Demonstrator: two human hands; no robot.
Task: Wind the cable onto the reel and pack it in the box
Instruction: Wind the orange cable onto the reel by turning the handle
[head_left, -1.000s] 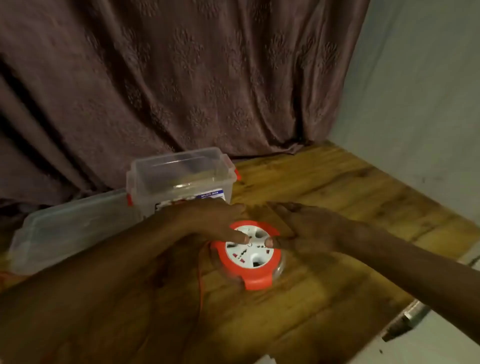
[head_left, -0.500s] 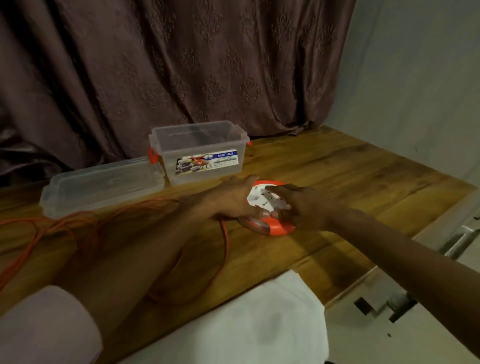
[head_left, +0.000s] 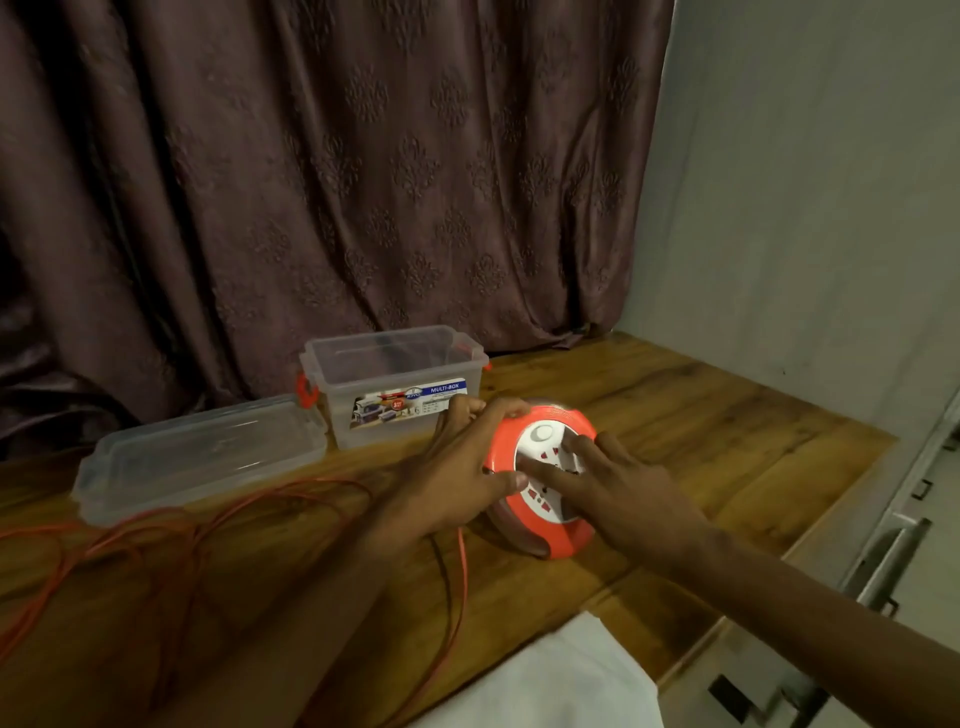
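Winding: left hand (head_left: 457, 480) grips reel (head_left: 543, 480) rim; right hand (head_left: 618, 486) fingers spread, pressing its face.
Left: cable (head_left: 171, 540) mostly loose near worktop (head_left: 701, 415) front edge; box (head_left: 395, 384) empty.

One head-worn wide-angle view looks forward and down from above the near edge of the wooden table (head_left: 675, 415), close over the work. The curtain (head_left: 363, 156) fills 12 o'clock, a wall (head_left: 805, 208) stands at 2 o'clock, and both forearms enter from 6 o'clock.
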